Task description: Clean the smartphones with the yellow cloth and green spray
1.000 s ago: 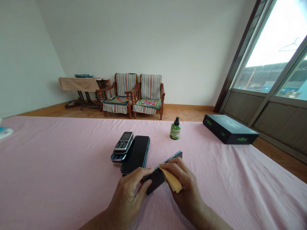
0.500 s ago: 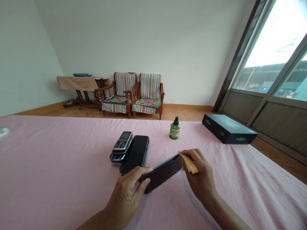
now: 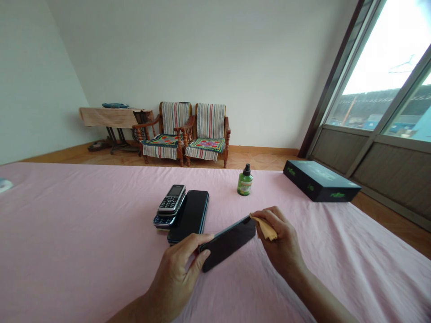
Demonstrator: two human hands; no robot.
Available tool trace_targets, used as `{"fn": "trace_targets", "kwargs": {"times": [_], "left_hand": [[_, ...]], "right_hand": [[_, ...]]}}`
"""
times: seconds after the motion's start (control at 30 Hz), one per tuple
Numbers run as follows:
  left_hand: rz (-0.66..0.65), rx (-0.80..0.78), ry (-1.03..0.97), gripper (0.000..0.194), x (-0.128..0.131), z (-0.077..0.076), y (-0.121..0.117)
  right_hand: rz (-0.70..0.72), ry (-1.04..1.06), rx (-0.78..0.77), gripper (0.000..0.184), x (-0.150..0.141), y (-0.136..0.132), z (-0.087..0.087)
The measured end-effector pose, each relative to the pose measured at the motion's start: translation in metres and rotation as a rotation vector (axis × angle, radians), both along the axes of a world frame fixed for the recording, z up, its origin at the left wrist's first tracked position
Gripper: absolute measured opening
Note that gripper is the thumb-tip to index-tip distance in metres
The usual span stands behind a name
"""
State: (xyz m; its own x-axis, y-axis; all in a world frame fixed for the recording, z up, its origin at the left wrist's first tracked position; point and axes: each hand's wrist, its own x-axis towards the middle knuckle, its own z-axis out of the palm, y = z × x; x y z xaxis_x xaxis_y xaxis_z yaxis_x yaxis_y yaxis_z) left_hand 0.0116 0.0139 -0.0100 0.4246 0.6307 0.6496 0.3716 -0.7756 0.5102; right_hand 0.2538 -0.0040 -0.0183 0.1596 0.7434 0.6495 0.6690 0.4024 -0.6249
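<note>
A black smartphone [image 3: 230, 244] is tilted above the pink sheet, its dark screen facing me. My left hand [image 3: 180, 273] pinches its left end between thumb and fingers. At the phone's upper right corner, my right hand [image 3: 278, 237] is closed on a yellow cloth [image 3: 267, 229] that touches the edge there. Just beyond my left hand lies another dark smartphone [image 3: 193, 213], which seems to rest on a further phone. Beside it, a silver keypad phone [image 3: 173, 198] sits on top of a blue keypad phone [image 3: 164, 220].
A green spray bottle [image 3: 245, 180] with a black top stands beyond my right hand. Farther right is a flat black box [image 3: 321, 181] with green print. The pink sheet [image 3: 84, 237] covers the surface. Two wooden chairs [image 3: 208, 130] and a cloth-covered table [image 3: 107, 117] stand by the wall.
My right hand and the cloth have shifted very slightly up along the phone's right end. The left hand and the other phones stay in place.
</note>
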Motion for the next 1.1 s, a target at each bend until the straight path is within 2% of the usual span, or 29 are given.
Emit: {"fn": "trace_targets", "kwargs": {"times": [0.53,0.87,1.1], "left_hand": [[-0.003,0.021,0.003,0.025,0.001,0.003,-0.001],[-0.011,0.028,0.009,0.024,0.001,0.004,-0.001],[0.001,0.019,0.007,0.024,0.002,0.003,-0.002]], "right_hand": [[0.055,-0.001,0.003,0.018,-0.009,0.001,0.005],[0.011,-0.061,-0.021,0.018,0.003,0.003,0.006],[0.067,-0.062,0.009,0.021,-0.009,0.000,0.008]]}}
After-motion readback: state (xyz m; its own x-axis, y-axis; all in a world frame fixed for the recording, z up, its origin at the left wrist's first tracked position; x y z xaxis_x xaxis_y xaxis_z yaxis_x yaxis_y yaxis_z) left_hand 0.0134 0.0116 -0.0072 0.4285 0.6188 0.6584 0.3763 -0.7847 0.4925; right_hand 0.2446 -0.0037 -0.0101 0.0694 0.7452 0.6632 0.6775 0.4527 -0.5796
